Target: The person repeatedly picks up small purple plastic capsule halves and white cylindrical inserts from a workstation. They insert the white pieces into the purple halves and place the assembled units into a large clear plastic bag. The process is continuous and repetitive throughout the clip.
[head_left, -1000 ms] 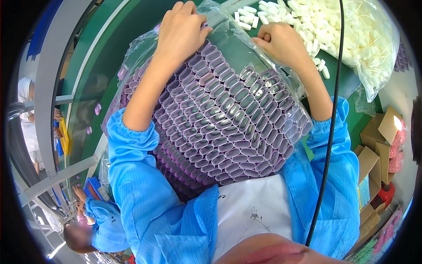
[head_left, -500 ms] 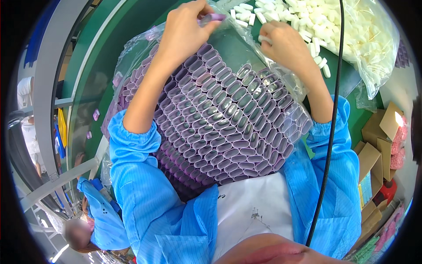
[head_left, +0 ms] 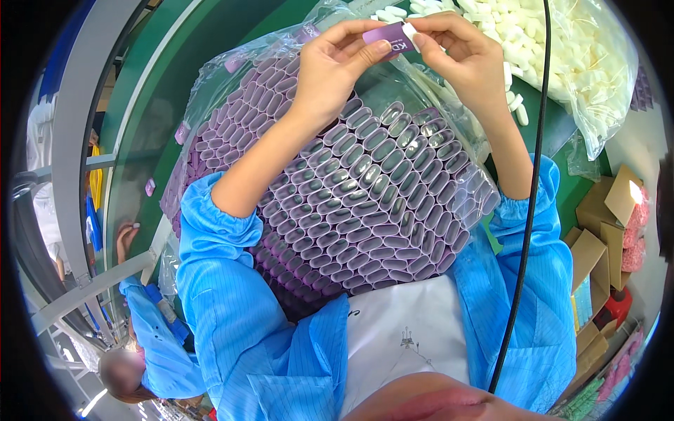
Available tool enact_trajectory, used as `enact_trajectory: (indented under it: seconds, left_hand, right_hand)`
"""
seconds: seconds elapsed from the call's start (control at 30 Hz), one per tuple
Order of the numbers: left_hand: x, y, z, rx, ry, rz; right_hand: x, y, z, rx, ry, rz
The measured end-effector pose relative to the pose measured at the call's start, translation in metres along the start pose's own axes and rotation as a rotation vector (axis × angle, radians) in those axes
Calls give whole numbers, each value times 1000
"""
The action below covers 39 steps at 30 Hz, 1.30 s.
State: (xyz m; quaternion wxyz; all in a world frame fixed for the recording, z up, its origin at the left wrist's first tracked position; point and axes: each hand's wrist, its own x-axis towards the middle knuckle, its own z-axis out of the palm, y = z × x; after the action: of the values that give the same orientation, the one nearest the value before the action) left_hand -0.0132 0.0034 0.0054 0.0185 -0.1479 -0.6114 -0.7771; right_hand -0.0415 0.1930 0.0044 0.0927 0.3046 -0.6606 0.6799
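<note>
Near the top middle, my left hand (head_left: 337, 63) grips a purple oval sleeve (head_left: 382, 39) with printing on its side, lying sideways between thumb and fingers. From the right, my right hand (head_left: 460, 57) pinches a small white oval piece (head_left: 411, 35) at the sleeve's right end. The two meet there; how far the piece sits inside I cannot tell. Below my hands, many purple open-ended oval sleeves (head_left: 365, 189) stand packed in rows in a clear plastic bag (head_left: 210, 91). Loose white pieces (head_left: 491, 21) lie heaped beyond my right hand.
A clear bag (head_left: 597, 91) of white pieces lies at the far right. A black cable (head_left: 531, 210) hangs down across the view. At left is a green conveyor (head_left: 137, 140) with a few purple sleeves. Cardboard boxes (head_left: 597, 252) stand right; another person (head_left: 161, 344) works lower left.
My right hand has brought a white piece up and left from the heap. My left hand has moved right and down with the purple sleeve, so the two now meet.
</note>
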Motion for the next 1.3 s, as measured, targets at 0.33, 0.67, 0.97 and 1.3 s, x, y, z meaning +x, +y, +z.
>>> enact_trajectory:
  seconds: [0.33, 0.67, 0.97, 1.3]
  left_hand:
    - [-1, 0, 0, 43, 13, 27]
    - [-1, 7, -3, 25, -41, -1]
    - [-1, 7, 5, -85, 27, -9]
    - [-3, 10, 6, -144, 3, -31]
  right_hand:
    - [-3, 3, -1, 5, 1, -31]
    - [-1, -4, -4, -140, -44, -254]
    - [3, -10, 6, -421, 66, -499]
    - [-1, -7, 16, -461, 124, -517]
